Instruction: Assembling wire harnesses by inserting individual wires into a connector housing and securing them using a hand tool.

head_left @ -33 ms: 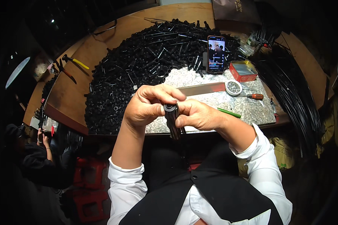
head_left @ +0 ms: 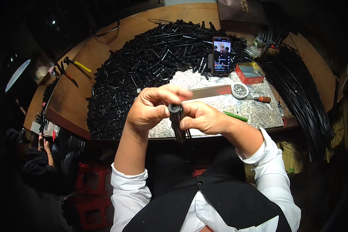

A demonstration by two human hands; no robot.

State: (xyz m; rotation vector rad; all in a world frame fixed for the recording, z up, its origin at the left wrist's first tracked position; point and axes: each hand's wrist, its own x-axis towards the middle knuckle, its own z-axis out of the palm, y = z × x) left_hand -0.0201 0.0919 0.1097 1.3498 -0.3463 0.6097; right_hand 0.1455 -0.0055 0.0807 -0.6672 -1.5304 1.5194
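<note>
In front of my chest is a black cylindrical part (head_left: 177, 123), a round collar with a hole on top and thin dark strips hanging below. My right hand (head_left: 205, 118) pinches its side between thumb and bent fingers. My left hand (head_left: 149, 107) has its thumb against the collar's left edge, while its slightly blurred forefinger reaches over the top. Fingers behind the part are hidden. Just beyond the hands, a flat metal bar (head_left: 210, 92) lies on the silvery mat (head_left: 255, 110).
A large heap of black tubular pieces (head_left: 143, 62) covers the table's left and back. Rightward are a propped phone (head_left: 222, 56), a red box (head_left: 249, 73), a round dish of small metal bits (head_left: 240, 90), a screwdriver (head_left: 263, 99), a green stick (head_left: 235, 116) and long black rods (head_left: 301, 96). Pliers (head_left: 78, 64) lie far left; another person's hands (head_left: 45, 143) work there.
The fingers of my left hand have lifted a little off the collar, baring more of its top. My right hand keeps its pinch on the black part.
</note>
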